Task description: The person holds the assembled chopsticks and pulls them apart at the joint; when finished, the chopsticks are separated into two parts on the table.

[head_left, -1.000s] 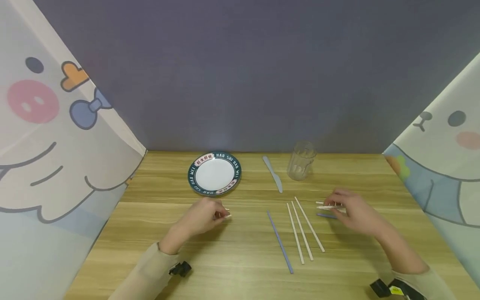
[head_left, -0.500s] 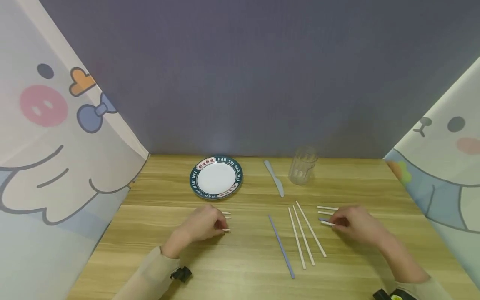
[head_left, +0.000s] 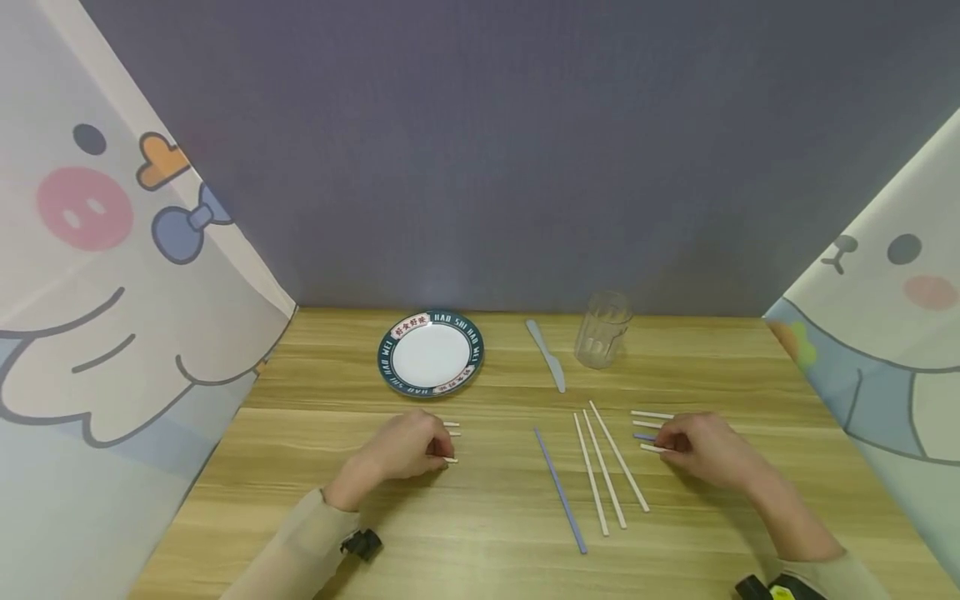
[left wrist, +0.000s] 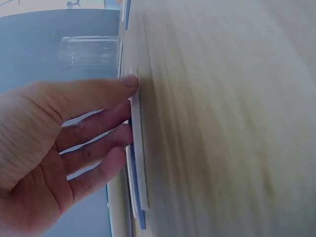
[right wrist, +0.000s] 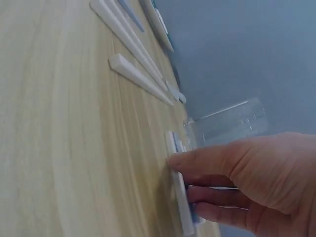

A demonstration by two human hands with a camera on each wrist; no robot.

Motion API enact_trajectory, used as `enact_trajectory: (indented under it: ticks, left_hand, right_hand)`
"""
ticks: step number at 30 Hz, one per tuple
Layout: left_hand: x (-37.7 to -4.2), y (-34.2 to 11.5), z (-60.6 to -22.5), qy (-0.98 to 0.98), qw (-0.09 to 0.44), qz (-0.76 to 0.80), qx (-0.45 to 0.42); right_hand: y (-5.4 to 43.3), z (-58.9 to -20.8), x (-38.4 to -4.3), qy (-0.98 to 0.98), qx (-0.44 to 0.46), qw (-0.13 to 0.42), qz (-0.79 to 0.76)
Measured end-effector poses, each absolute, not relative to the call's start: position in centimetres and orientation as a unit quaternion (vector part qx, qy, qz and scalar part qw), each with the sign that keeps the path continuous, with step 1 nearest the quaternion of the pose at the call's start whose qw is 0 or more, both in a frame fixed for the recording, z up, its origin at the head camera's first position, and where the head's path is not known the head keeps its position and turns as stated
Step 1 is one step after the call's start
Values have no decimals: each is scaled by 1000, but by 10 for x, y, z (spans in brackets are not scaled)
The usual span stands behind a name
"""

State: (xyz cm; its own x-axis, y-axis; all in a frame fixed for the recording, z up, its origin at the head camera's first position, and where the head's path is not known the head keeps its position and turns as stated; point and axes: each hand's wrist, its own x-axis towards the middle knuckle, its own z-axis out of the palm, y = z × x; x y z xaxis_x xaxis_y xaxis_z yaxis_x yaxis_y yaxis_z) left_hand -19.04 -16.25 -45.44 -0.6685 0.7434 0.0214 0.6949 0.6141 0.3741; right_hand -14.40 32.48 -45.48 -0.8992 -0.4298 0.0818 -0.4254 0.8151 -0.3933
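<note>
My left hand (head_left: 408, 446) pinches a white chopstick (left wrist: 140, 173) close over the table, thumb on the near side. Just behind it lie a blue chopstick (left wrist: 140, 217) and another white one, partly covered by the fingers. On the right, my right hand (head_left: 701, 448) grips another white chopstick (right wrist: 181, 197) between thumb and fingers. A blue chopstick (head_left: 645, 437) and two white ones lie beyond it, their right ends hidden by the hand. Between the hands lie three white chopsticks (head_left: 602, 467) and a blue chopstick (head_left: 561, 492), slanting.
A green-rimmed plate (head_left: 387, 372) stands at the back left of the wooden table (head_left: 465, 550). A grey-blue knife (head_left: 547, 357) lies to its right, with a clear glass mug (head_left: 602, 332) beside it. A dark panel (head_left: 525, 150) closes off the back, between cartoon-printed sides.
Both hands have come slightly nearer the front edge, each with a white chopstick now lying apart from the others in its row. Over the last half second they have hardly moved.
</note>
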Motion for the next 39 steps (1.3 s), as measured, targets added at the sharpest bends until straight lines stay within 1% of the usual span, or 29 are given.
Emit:
enact_trajectory:
  ticks: [6, 10, 19, 28, 32, 39]
  left_hand:
    - [-190, -149, -446, 894, 63, 183, 405]
    - [-192, -132, -439, 883, 49, 203, 421]
    - [-193, -91, -430, 864, 13, 173, 473]
    - [-189, -59, -436, 855, -2, 105, 508]
    - [-188, -48, -438, 857, 1, 83, 508]
    - [-193, -34, -443, 848, 23, 81, 524]
  right_hand:
    - [310, -445, -144, 950, -213, -26, -225]
    - [291, -432, -141, 945, -201, -26, -256]
    - [249, -419, -135, 932, -226, 12, -284]
    - [213, -427, -126, 919, -258, 42, -294]
    - [204, -435, -122, 917, -264, 53, -295]
    - [191, -443, -114, 916, -252, 72, -305]
